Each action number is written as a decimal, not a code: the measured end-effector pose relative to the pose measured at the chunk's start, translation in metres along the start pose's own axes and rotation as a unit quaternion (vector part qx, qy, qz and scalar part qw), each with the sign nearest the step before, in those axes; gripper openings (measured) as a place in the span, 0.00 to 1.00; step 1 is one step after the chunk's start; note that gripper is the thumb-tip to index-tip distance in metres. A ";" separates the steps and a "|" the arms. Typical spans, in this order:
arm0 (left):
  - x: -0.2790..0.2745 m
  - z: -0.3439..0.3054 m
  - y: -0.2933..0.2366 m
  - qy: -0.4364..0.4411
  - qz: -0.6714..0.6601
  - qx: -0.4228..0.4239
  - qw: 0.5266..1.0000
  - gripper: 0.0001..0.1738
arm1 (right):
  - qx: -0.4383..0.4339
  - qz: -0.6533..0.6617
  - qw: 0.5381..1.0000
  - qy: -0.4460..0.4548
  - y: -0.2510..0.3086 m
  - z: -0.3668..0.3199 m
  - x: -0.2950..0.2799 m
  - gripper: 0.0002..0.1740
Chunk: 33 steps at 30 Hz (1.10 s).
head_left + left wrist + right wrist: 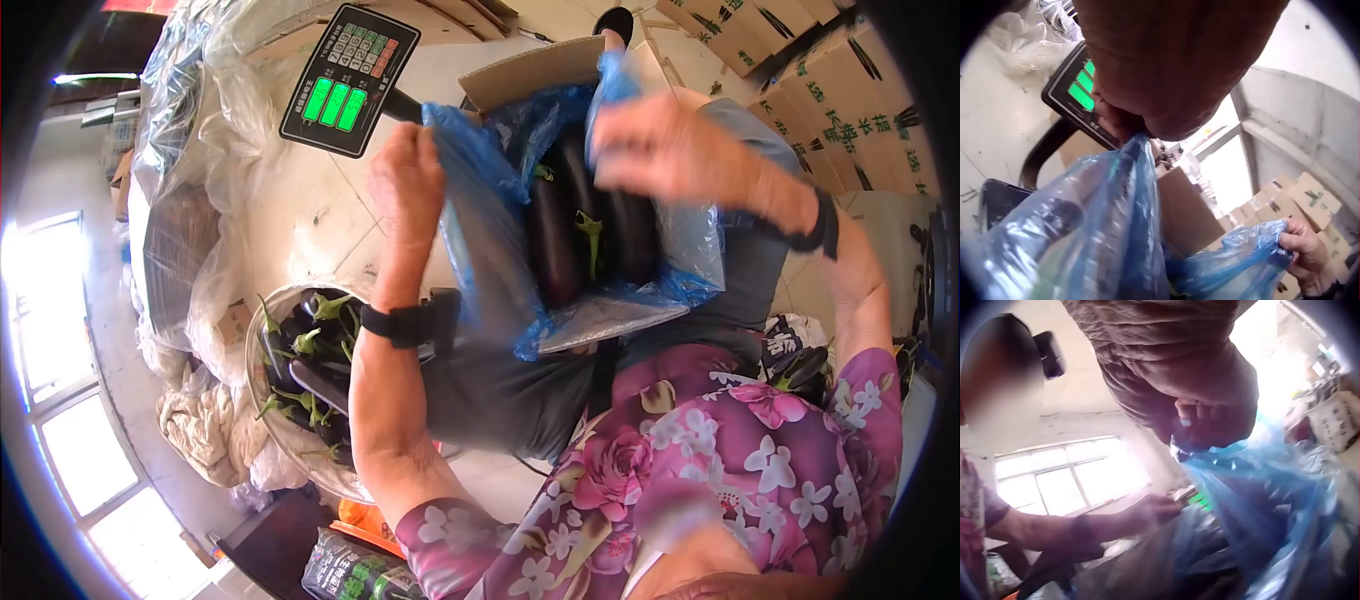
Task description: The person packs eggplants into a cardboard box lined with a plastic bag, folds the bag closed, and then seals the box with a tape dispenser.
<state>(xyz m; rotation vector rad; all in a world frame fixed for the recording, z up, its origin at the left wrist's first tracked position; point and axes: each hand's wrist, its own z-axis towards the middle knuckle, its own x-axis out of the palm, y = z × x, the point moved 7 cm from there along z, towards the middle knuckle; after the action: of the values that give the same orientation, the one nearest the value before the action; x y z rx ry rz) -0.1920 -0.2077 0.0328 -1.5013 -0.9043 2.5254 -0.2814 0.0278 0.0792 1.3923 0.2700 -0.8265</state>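
Note:
A cardboard box (530, 72) lined with a blue plastic bag (480, 230) holds dark purple eggplants (575, 225) with green stems. My left hand (405, 185) grips the bag's left edge (1138, 147) and holds it up. My right hand (660, 150), blurred in the head view, pinches the bag's far right edge (1210, 453). From the left wrist camera the right hand (1302, 250) shows curled round the blue plastic. The bag is spread between both hands over the box.
A scale display (348, 80) with green digits stands behind the box. A round basin (262, 395) with several eggplants sits at lower left. Clear plastic sheeting (200, 200) lies at left. Stacked cartons (850, 110) fill the upper right. More eggplants (800, 365) lie at right.

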 end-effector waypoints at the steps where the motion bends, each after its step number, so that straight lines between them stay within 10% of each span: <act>1: 0.000 -0.003 -0.030 -0.013 0.066 0.087 0.994 0.06 | -0.107 0.060 0.991 0.052 0.024 -0.007 0.026 0.09; 4: 0.008 -0.020 -0.099 0.034 0.040 0.229 0.972 0.04 | -0.088 -0.004 0.983 0.163 0.056 -0.026 0.047 0.07; 9: 0.014 -0.059 -0.146 0.242 -0.258 0.202 0.913 0.04 | 0.121 -0.088 0.968 -0.203 -0.001 -0.051 -0.033 0.12; 12: 0.003 -0.040 -0.106 0.334 -0.263 0.021 0.905 0.16 | 0.223 -0.057 0.951 -0.205 -0.034 -0.089 -0.042 0.23; 15: -0.015 -0.052 -0.095 0.254 -0.323 -0.029 0.911 0.24 | 0.253 0.050 0.954 -0.150 -0.066 -0.123 -0.023 0.35; 17: -0.022 -0.063 -0.079 0.186 -0.215 -0.073 0.956 0.28 | 0.411 0.264 0.871 -0.049 -0.081 -0.148 0.017 0.35; 21: -0.013 -0.116 -0.032 0.327 -0.127 -0.144 0.925 0.35 | 0.385 0.015 0.920 0.071 -0.065 -0.154 0.031 0.15; 27: -0.025 -0.180 -0.082 0.350 0.064 0.060 0.933 0.31 | 0.450 0.256 0.836 0.181 -0.037 -0.185 0.044 0.15; 33: 0.000 -0.200 -0.053 0.408 0.184 0.103 0.888 0.12 | 0.352 0.138 0.919 0.116 -0.046 -0.202 0.092 0.21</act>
<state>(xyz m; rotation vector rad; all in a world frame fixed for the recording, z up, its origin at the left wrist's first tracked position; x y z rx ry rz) -0.0400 -0.0741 -0.0095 -2.4972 -0.2231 1.7262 -0.1881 0.1863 -0.0537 2.1540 -0.0629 -0.5331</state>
